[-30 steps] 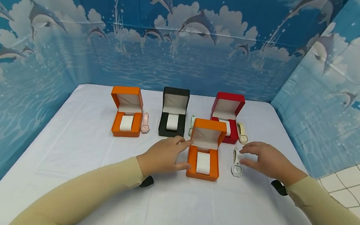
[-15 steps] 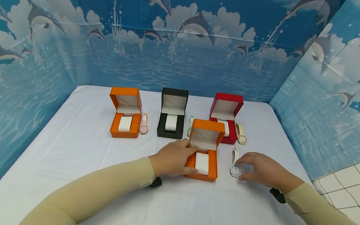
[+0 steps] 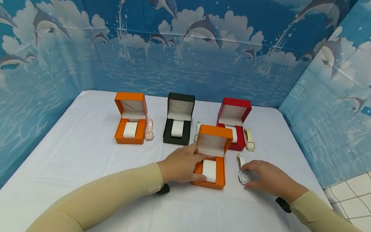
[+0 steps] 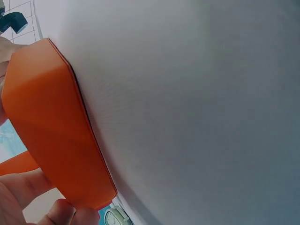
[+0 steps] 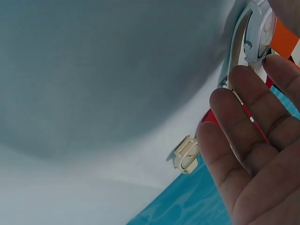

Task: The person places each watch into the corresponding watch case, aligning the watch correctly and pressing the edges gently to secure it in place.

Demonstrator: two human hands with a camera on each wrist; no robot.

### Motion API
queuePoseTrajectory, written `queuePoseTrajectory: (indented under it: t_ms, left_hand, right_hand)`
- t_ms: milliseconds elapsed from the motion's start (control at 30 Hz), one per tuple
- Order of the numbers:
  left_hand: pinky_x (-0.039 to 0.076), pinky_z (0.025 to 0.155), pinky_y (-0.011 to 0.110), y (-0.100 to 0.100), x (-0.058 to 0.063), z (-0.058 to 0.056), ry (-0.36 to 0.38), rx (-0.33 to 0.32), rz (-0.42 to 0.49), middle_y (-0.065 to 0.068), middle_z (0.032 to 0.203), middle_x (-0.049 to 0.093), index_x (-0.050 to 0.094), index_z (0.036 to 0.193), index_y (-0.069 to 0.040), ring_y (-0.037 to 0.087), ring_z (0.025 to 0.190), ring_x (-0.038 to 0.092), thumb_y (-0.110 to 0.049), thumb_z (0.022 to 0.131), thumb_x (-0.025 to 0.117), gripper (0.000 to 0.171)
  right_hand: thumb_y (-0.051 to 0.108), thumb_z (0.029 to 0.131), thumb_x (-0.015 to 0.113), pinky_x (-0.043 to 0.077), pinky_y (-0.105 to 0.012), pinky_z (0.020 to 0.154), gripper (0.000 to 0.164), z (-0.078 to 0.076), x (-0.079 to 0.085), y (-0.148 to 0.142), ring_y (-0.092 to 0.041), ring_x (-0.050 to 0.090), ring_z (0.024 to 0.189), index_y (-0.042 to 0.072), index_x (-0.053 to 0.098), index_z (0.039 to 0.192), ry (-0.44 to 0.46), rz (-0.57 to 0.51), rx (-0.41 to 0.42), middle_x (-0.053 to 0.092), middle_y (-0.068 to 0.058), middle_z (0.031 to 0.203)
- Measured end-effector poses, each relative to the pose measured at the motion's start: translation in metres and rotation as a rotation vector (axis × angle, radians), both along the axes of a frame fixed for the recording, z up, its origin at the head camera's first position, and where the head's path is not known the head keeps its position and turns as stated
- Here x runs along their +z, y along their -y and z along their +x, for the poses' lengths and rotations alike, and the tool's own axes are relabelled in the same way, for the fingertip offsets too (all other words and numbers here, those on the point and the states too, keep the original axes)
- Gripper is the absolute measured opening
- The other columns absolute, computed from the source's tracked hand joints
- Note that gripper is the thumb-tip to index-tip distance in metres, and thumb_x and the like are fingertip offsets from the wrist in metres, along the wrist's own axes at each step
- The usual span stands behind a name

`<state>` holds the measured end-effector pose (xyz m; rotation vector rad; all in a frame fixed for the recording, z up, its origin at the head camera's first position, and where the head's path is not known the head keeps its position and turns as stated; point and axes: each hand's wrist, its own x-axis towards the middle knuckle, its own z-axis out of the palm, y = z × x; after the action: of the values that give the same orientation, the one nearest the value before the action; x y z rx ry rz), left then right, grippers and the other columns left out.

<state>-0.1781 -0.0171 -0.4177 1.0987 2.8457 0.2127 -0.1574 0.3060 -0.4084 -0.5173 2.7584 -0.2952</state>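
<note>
My left hand grips the left side of the near orange watch box, fingers by the hinge and thumb near the front corner. Its lid stands up, and a white cushion sits inside. The left wrist view shows the box's outer wall between thumb and fingers. To the right of the box, my right hand pinches a white-strapped wristwatch at its case with thumb and index finger. In the right wrist view the watch case is tilted on edge, the other fingers spread below it.
Behind stand another orange box, a black box and a red box, all with raised lids. Beside them lie a pink watch, a partly hidden green watch and a yellow watch. A dolphin-print curtain borders the white table.
My left hand has moved right, from the near orange box's edge to a grip on its side. The right hand has lowered onto the white watch, which has turned slightly.
</note>
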Motion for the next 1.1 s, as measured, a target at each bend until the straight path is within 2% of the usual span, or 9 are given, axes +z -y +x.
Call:
queuePoseTrajectory:
  t_ms: [300,633,900,1100]
  left_hand:
    - [0.048,0.085,0.027,-0.002,-0.001,0.001,0.013,0.012,0.009,0.002,0.119,0.055,0.06,0.149,-0.021,0.013,0.102,0.05,-0.071,0.09,0.068,0.077]
    - [0.053,0.097,0.032,-0.006,0.003,0.001,-0.001,0.006,-0.029,0.003,0.129,0.06,0.059,0.15,-0.021,0.016,0.112,0.056,-0.072,0.09,0.069,0.08]
    - [0.053,0.104,0.035,-0.011,0.004,0.0,0.036,0.023,-0.021,0.003,0.135,0.061,0.061,0.148,-0.022,0.017,0.115,0.058,-0.067,0.09,0.071,0.074]
    - [0.053,0.101,0.032,-0.014,0.006,0.0,0.065,0.029,-0.019,0.003,0.129,0.061,0.061,0.147,-0.019,0.017,0.11,0.057,-0.064,0.091,0.073,0.073]
  right_hand:
    - [0.039,0.08,0.092,0.054,-0.059,0.105,0.058,-0.002,-0.001,0.007,-0.035,0.064,0.12,0.013,0.072,0.128,-0.01,0.036,-0.002,0.072,-0.008,0.128]
    - [0.031,0.082,0.092,0.056,-0.056,0.104,0.053,-0.001,-0.004,0.009,-0.029,0.065,0.113,0.011,0.071,0.127,-0.022,0.032,-0.007,0.073,-0.005,0.122]
    - [0.027,0.083,0.091,0.057,-0.054,0.103,0.051,-0.002,-0.008,0.009,-0.026,0.065,0.109,0.01,0.071,0.126,-0.038,0.023,-0.004,0.072,-0.004,0.119]
    - [0.025,0.081,0.092,0.058,-0.053,0.101,0.049,-0.002,-0.008,0.011,-0.022,0.063,0.105,0.011,0.069,0.123,-0.019,-0.012,-0.027,0.07,-0.001,0.114]
